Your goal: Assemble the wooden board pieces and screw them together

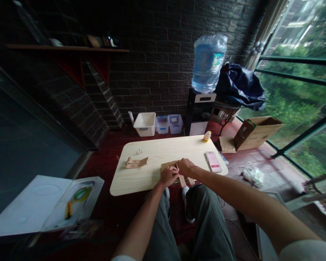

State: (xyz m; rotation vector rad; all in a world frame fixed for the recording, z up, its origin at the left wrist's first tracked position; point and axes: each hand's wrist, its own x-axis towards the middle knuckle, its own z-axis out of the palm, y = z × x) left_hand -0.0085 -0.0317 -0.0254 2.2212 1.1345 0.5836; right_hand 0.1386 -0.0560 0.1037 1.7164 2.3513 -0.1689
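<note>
The wooden strips (182, 181) lie at the near edge of the low table (152, 148), a little right of that edge's middle, their ends reaching out over the floor toward the person. They sit below the right hand (186, 167) and just right of the left hand (169, 176), which come together at the strips' upper ends. Under and beside the hands is a flat brown board (166, 165), showing mainly above the left hand. The left hand's fingers are bent inward with little gap between them; the right hand is bent downward, its fingers drawn close together near the left fingertips. What either hand grips cannot be told, as the fingers cover the spot. Toward the table's left edge, well apart from the hands, lies a jointed wooden piece (136, 163), and beyond it, toward the far left corner, are some small thin pieces (138, 152). A phone (213, 161) with a pink screen lies near the right edge, by the near right corner, and a small clear bottle with yellow parts (207, 136) is at the far right corner. Past the far edge, on the floor, are a white tub (145, 125) and two clear bins (162, 124), with a water dispenser (202, 108) to their right. An open white case (21, 206) lies beyond the left edge, and an open cardboard box (256, 134) beyond the right.
</note>
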